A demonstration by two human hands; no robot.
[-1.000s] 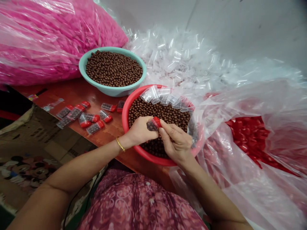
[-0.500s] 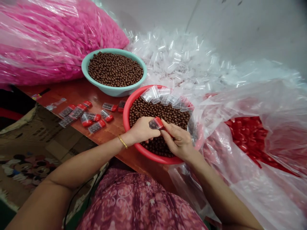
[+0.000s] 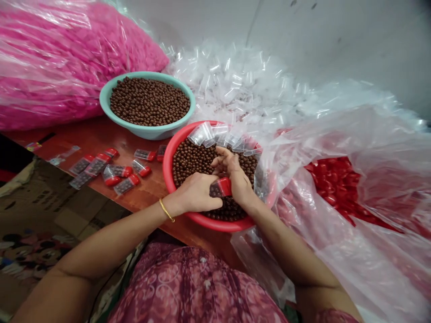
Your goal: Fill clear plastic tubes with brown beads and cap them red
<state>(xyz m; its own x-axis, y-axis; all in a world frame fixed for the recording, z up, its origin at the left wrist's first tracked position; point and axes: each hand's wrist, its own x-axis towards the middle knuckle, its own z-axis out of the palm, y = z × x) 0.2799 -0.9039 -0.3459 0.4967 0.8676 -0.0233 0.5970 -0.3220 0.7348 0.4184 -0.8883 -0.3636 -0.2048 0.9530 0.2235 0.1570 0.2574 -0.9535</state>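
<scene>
My left hand (image 3: 193, 193) grips a small clear plastic container (image 3: 216, 189) with brown balls inside and a red cap on its right end. Against that cap rests the palm of my right hand (image 3: 238, 180), its fingers extended forward and slightly bent. Both hands are over a red basin (image 3: 215, 223) of shiny brown balls (image 3: 191, 159). Several clear empty tubes (image 3: 202, 133) lie along the basin's far side. To the left, several filled containers with red caps (image 3: 126, 184) lie on the reddish table (image 3: 148, 197).
A teal bowl (image 3: 148, 130) of brown balls stands behind on the left, near a big bag of pink pieces (image 3: 67, 58). Clear tubes (image 3: 232, 80) are heaped along the wall. An open plastic bag holds red caps (image 3: 336, 179) at right. A cardboard box (image 3: 37, 211) is below left.
My right fingers have left their pinch on the red cap and stretched forward, with the palm now against it. The container has turned more level. The view has shifted slightly right.
</scene>
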